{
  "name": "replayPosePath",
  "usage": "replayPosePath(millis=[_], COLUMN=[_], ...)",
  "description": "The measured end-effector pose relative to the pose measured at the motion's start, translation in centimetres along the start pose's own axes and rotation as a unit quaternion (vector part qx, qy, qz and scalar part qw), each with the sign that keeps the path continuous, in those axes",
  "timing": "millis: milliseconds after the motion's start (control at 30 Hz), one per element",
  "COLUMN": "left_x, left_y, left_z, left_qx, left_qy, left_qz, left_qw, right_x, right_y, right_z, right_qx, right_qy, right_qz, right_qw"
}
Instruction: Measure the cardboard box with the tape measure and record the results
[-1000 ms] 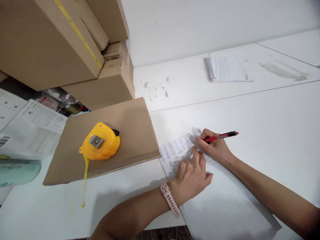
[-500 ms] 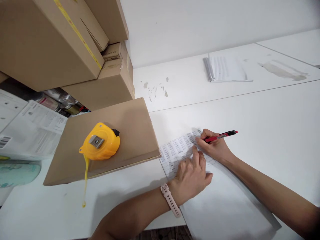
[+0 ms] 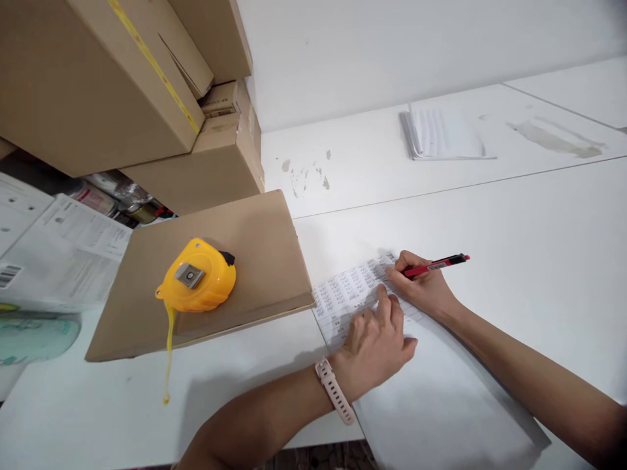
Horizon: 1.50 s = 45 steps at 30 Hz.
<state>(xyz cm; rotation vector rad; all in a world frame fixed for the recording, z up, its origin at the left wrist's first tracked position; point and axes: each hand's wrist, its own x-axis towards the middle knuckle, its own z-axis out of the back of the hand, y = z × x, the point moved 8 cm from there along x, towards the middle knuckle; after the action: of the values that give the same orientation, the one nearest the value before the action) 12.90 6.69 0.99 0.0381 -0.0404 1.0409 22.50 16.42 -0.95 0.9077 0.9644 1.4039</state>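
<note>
Head view: right hand [image 3: 424, 292] around pen [image 3: 437, 265]

Yellow tape measure [image 3: 198, 277], cardboard boxes [image 3: 98, 85], paper stack [image 3: 445, 135]

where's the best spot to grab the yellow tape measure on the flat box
Probably from above, pinching the rounded sides of the tape measure body: it lies flat on the cardboard box, clip face up, its blade hanging off the near edge.

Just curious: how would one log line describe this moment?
right hand: holds red pen at printed sheet; left hand: rests on sheet; tape measure: on cardboard box
</note>
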Motion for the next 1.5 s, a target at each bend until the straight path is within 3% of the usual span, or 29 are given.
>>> replayPosePath(millis=[1167, 1267, 1367, 1500], left_x=[0.0, 0.0, -0.1, -0.2], left_y=[-0.1, 0.0, 0.0, 0.2], left_z=[-0.2, -0.1, -0.2, -0.3], left_qx=[0.004, 0.005, 0.004, -0.026], left_qy=[0.008, 0.011, 0.008, -0.006], left_qz=[-0.002, -0.004, -0.009, -0.004], left_qw=[1.000, 1.000, 1.000, 1.000], right_x=[0.1, 0.3, 0.7, 1.2], right_y=[0.0, 0.1, 1.0, 1.6], right_z=[0.6, 1.5, 2.5, 2.8], right_qx=[-0.008, -0.015, -0.082, -0.250], right_qy=[-0.032, -0.068, -0.078, -0.043], right_qz=[0.009, 0.031, 0.110, 0.225], right_qw=[0.999, 0.997, 0.987, 0.941])
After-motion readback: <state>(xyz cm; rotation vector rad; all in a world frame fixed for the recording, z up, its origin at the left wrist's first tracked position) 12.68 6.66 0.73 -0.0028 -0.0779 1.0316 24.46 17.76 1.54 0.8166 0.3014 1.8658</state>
